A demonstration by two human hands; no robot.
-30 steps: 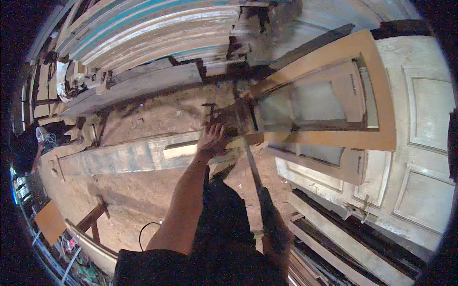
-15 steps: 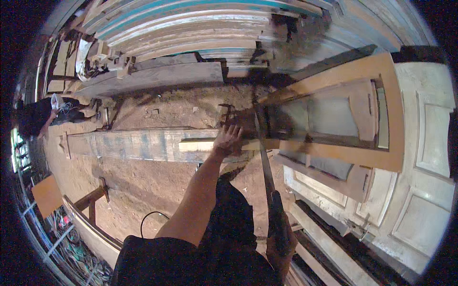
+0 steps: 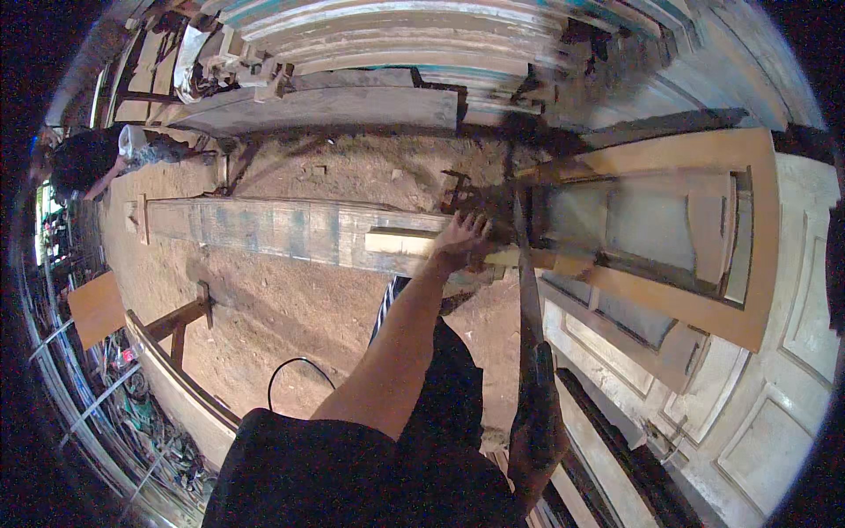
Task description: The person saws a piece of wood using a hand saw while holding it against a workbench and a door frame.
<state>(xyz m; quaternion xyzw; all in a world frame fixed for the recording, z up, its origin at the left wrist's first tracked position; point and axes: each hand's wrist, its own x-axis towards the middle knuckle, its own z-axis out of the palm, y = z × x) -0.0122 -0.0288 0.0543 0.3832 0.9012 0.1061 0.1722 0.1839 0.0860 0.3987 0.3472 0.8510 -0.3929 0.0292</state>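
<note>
My left hand (image 3: 462,236) grips a pale wooden piece (image 3: 400,242) near its right portion, over a long weathered plank (image 3: 264,229). My right hand (image 3: 541,444), low at the right, is closed round the dark handle of a hand saw. The saw's long blade (image 3: 530,282) runs upward beside my left hand, across the wood. A dark tool (image 3: 455,185), possibly a clamp, stands just beyond my fingers. An orange-brown panel door with glass (image 3: 753,264) lies to the right of the blade, partly in shadow.
Stacked boards (image 3: 378,40) fill the back. White panel doors (image 3: 775,440) lean at the right. A person (image 3: 88,167) is at the left edge. A wooden stand (image 3: 176,321), black cable (image 3: 304,361) and piled rods (image 3: 97,396) lie left, around the dirt floor (image 3: 326,317).
The view has shifted, so the scene sits further right in the picture. The saw blade stands at a slightly steeper angle. My left hand stays on the pale wood.
</note>
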